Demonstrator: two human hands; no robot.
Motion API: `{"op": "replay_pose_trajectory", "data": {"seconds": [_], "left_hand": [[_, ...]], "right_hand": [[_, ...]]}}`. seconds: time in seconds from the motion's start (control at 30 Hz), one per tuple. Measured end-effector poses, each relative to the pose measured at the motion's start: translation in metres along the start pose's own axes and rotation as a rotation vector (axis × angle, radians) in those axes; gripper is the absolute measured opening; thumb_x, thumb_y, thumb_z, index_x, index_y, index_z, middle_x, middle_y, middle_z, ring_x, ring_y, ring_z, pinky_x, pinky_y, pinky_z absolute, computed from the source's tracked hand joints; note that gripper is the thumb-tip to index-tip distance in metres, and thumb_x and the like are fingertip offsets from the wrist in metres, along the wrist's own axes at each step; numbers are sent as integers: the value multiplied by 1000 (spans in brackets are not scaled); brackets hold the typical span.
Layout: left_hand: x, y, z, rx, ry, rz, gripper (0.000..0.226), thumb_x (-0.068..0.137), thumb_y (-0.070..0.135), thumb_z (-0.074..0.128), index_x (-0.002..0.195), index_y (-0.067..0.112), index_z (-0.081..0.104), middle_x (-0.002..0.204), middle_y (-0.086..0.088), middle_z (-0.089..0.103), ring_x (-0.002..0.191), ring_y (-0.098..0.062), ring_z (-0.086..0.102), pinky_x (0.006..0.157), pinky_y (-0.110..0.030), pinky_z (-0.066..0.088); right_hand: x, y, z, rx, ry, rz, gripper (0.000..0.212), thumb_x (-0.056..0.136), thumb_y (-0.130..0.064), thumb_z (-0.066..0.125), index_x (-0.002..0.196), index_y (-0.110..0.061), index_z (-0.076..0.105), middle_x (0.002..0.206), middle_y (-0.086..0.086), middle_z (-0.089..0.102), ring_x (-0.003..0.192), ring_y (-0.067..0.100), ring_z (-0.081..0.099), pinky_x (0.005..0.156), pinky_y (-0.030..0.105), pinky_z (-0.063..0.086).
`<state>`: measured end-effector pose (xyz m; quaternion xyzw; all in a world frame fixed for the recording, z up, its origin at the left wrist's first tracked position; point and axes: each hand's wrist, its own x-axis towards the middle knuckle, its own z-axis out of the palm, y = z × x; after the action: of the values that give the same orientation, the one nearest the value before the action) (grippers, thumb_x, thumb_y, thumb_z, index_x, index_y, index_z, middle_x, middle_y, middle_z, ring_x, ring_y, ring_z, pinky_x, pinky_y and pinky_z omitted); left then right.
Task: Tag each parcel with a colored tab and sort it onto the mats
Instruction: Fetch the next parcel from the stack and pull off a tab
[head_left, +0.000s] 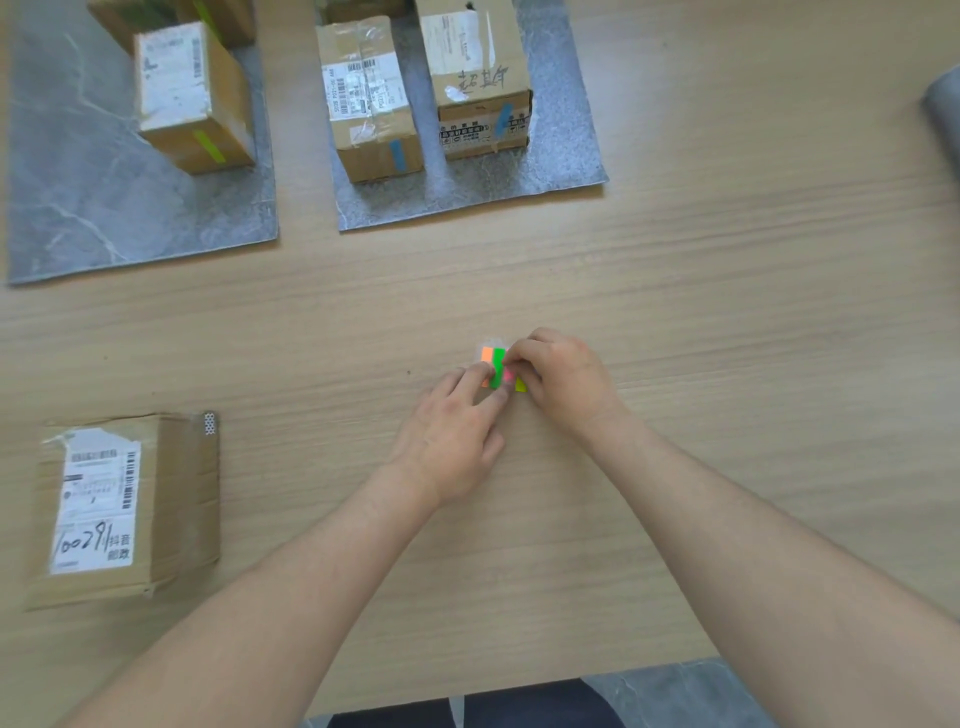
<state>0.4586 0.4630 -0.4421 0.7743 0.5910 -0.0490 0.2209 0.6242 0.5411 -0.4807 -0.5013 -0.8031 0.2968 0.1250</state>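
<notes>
both hands meet just past the middle of the wooden table (727, 312), over the tab sheet (492, 358) – orange, green, pink and yellow strips side by side. the left hand (452, 431) comes in from 7 o'clock, fingers fairly straight, tips pressing down on the sheet's near end. the right hand (561, 384) comes in from 5 o'clock, fingers curled, tips pinching at the sheet by the pink strip; whether one tab is lifted, i cannot tell.

out at 8 o'clock lies an untagged parcel (124, 509), label up, flat on the bare table, well apart from the hands. at 10 o'clock, the left mat (104, 218) carries a green-tabbed parcel (192, 104), with more boxes behind it cut off by the edge. at 12 o'clock, the middle mat (550, 171) – two blue-tabbed parcels, one (369, 104) just beside the other (478, 78). a grey roll-like thing (943, 109) pokes in at 2 o'clock.
</notes>
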Motion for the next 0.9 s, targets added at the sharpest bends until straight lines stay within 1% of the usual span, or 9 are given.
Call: {"op": "replay_pose_trajectory", "data": {"seconds": [0.1, 0.2, 0.27, 0.33, 0.4, 0.53, 0.6, 0.67, 0.9], "left_hand": [[2, 0, -1, -12, 27, -1, 66, 81, 40, 30, 137, 19, 57, 139, -12, 50, 117, -33, 52, 91, -43, 52], [3, 1, -3, -13, 25, -9, 66, 80, 40, 29, 135, 19, 60, 138, -12, 51, 115, -34, 53, 92, -43, 52], [4, 3, -4, -32, 8, -9, 70, 80, 42, 25, 136, 19, 58, 140, -11, 49, 116, -34, 52, 94, -42, 50], [5, 1, -4, -91, 9, -18, 68, 80, 43, 26, 135, 19, 60, 138, -10, 51, 113, -34, 53, 94, -42, 50], [8, 0, -8, -296, 79, -72, 52, 86, 37, 40, 127, 17, 65, 125, -9, 59, 106, -32, 59, 91, -41, 51], [13, 4, -43, -1173, 301, -665, 13, 93, 18, 66, 96, 9, 75, 94, -10, 75, 83, -18, 70, 81, -34, 59], [6, 1, -60, -1541, 334, -796, 11, 92, 12, 69, 91, 1, 73, 88, -15, 74, 77, -23, 73, 75, -32, 61], [-6, -4, -72, -1674, 330, -799, 13, 90, 11, 71, 93, -2, 73, 86, -16, 74, 77, -25, 73, 76, -32, 61], [-71, -28, -84, -1730, 317, -780, 17, 84, 13, 79, 90, -1, 72, 84, -16, 74, 78, -23, 73, 78, -32, 61]], "right_hand": [[3, -4, -2, 40, 70, 153, 9, 89, -12, 63, 92, -12, 72, 90, 9, 70, 87, 35, 67, 75, 46, 54], [10, -11, -6, 184, 298, 519, 8, 93, -10, 63, 94, -12, 71, 92, 10, 75, 90, 30, 69, 82, 40, 53], [14, -17, -11, 417, 500, 757, 9, 94, -13, 64, 88, -18, 68, 83, 7, 74, 78, 25, 73, 82, 43, 58], [14, -25, -15, 689, 617, 827, 18, 93, -12, 68, 79, -23, 64, 72, 1, 70, 64, 18, 73, 74, 45, 63], [7, -37, -17, 763, 615, 720, 18, 88, -15, 75, 77, -25, 67, 68, -3, 71, 63, 14, 72, 72, 40, 63], [-7, -62, -19, 744, 505, 492, 12, 84, -13, 82, 80, -23, 75, 78, -7, 76, 72, 6, 72, 73, 25, 57], [-13, -73, -15, 733, 485, 386, 8, 82, -11, 83, 82, -17, 79, 83, -2, 76, 76, 8, 73, 73, 23, 56], [-19, -86, -11, 714, 474, 278, 6, 80, -9, 85, 83, -11, 81, 88, 4, 74, 79, 9, 72, 72, 22, 56], [-41, -134, 5, 602, 376, -16, 9, 79, -2, 85, 87, -4, 82, 94, 5, 68, 80, 12, 71, 79, 21, 60]]}}
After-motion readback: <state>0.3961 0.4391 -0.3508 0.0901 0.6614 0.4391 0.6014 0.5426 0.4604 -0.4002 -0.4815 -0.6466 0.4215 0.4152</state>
